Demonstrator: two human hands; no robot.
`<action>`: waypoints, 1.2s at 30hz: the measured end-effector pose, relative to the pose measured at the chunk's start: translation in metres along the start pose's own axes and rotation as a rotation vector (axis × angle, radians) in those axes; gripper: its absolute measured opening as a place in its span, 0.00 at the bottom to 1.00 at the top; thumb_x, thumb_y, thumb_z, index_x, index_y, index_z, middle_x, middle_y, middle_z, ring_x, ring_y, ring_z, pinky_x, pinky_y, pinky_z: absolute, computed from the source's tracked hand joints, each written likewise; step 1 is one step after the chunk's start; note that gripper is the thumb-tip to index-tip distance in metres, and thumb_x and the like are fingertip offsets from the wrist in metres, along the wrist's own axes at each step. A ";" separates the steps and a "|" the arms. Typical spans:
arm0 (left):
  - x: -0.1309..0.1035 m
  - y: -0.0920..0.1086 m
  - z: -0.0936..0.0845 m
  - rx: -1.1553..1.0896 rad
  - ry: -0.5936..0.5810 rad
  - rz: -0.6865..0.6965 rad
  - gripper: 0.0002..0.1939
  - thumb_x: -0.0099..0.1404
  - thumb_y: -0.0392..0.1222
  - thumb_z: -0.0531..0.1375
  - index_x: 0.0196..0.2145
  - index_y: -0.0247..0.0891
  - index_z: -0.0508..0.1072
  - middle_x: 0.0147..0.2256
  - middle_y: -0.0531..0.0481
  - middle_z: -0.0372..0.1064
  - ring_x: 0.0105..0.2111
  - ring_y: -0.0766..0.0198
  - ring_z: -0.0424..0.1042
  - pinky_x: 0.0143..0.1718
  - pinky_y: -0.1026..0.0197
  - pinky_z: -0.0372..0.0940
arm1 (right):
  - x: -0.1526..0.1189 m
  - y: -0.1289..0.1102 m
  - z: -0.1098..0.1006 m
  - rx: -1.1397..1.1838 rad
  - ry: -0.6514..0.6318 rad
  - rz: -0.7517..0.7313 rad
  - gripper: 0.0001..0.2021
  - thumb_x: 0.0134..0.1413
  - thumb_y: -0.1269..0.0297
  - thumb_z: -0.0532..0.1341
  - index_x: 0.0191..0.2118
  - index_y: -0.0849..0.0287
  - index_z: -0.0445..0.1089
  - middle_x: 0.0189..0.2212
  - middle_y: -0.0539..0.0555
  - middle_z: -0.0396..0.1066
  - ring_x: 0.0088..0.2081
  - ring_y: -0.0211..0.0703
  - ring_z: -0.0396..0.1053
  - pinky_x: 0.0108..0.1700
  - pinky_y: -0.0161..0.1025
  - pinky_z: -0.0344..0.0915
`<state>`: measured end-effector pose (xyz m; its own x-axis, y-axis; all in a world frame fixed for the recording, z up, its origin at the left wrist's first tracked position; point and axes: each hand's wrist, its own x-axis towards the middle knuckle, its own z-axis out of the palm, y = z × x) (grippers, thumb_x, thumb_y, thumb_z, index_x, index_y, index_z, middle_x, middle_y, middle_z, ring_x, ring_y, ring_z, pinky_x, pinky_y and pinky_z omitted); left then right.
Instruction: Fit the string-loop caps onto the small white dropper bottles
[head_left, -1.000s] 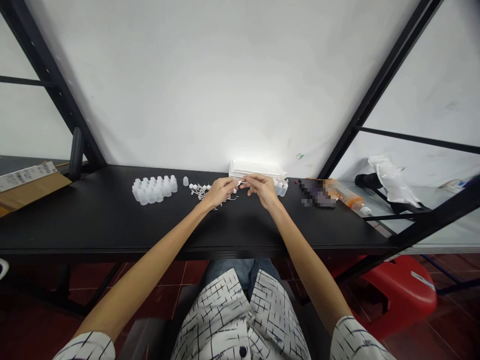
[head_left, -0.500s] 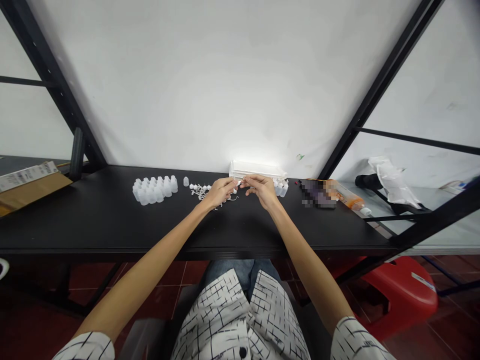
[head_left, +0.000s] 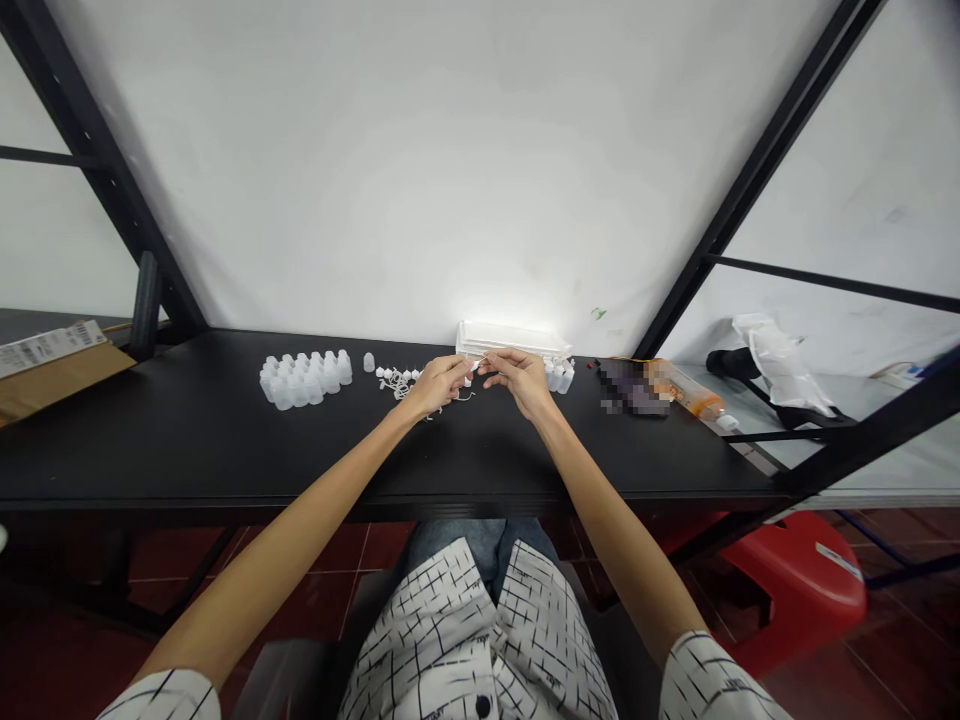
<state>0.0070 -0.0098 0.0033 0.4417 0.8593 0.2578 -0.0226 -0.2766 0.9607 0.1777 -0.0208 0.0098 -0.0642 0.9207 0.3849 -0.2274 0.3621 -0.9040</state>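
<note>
Bottle block: from our hands, translucent white plastic bottles (head_left: 306,382) stand clustered at nine o'clock on the black flat-topped table (head_left: 225,450); we cannot tell their contents.
Lone bottle: one small cloudy white plastic bottle (head_left: 368,363) stands apart, between that cluster and our bare left hand (head_left: 437,382).
Far group: white-topped pale plastic bottles (head_left: 559,377) at three o'clock, just beside our bare right hand (head_left: 523,378).
Grip: our left fingertips are pinched on a tiny white piece (head_left: 475,364); we cannot tell whether the right fingers, nearly together, grasp it.
Piece: at the left fingertips' three o'clock.
</note>
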 end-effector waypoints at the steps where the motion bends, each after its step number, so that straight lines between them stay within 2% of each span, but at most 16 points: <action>1: 0.000 0.000 0.000 0.001 0.003 -0.003 0.19 0.64 0.56 0.57 0.28 0.36 0.64 0.20 0.59 0.47 0.15 0.75 0.47 0.14 0.69 0.41 | 0.000 0.000 0.000 -0.001 -0.002 -0.004 0.17 0.37 0.53 0.73 0.30 0.61 0.75 0.28 0.54 0.75 0.31 0.42 0.73 0.29 0.37 0.73; 8: -0.002 0.002 0.002 0.000 0.011 -0.023 0.20 0.65 0.56 0.57 0.28 0.36 0.63 0.19 0.60 0.45 0.14 0.76 0.46 0.14 0.70 0.41 | -0.001 0.000 0.002 -0.060 0.000 -0.018 0.19 0.35 0.51 0.73 0.29 0.60 0.75 0.27 0.53 0.75 0.31 0.42 0.73 0.30 0.38 0.74; 14: -0.003 0.004 0.005 0.006 0.018 -0.039 0.18 0.66 0.54 0.56 0.29 0.35 0.65 0.19 0.60 0.45 0.14 0.76 0.46 0.14 0.70 0.42 | -0.001 -0.001 0.001 -0.120 0.004 -0.039 0.18 0.36 0.51 0.72 0.28 0.61 0.75 0.27 0.53 0.74 0.29 0.41 0.72 0.26 0.35 0.72; 24: 0.000 0.002 0.006 -0.032 -0.015 -0.066 0.19 0.65 0.56 0.58 0.28 0.37 0.64 0.19 0.61 0.45 0.13 0.75 0.47 0.13 0.70 0.43 | 0.003 0.006 -0.004 -0.230 -0.043 -0.060 0.15 0.42 0.52 0.68 0.30 0.61 0.74 0.28 0.54 0.74 0.29 0.40 0.73 0.23 0.32 0.67; 31: 0.000 0.001 0.004 0.076 0.031 -0.069 0.19 0.65 0.56 0.56 0.31 0.36 0.66 0.19 0.60 0.48 0.13 0.75 0.49 0.13 0.70 0.45 | 0.006 0.008 -0.007 -0.214 -0.042 -0.040 0.18 0.43 0.49 0.67 0.33 0.61 0.74 0.32 0.55 0.74 0.26 0.38 0.73 0.21 0.31 0.66; 36: -0.001 -0.001 0.002 0.239 0.070 -0.004 0.19 0.66 0.56 0.54 0.30 0.36 0.66 0.18 0.58 0.53 0.15 0.73 0.53 0.15 0.70 0.48 | 0.004 0.006 -0.006 -0.263 -0.010 -0.043 0.17 0.43 0.50 0.68 0.31 0.61 0.73 0.31 0.55 0.74 0.26 0.38 0.72 0.20 0.31 0.65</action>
<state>0.0086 -0.0111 0.0023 0.3780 0.8861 0.2681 0.1955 -0.3594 0.9124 0.1816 -0.0142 0.0048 -0.0701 0.9026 0.4246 0.0299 0.4274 -0.9036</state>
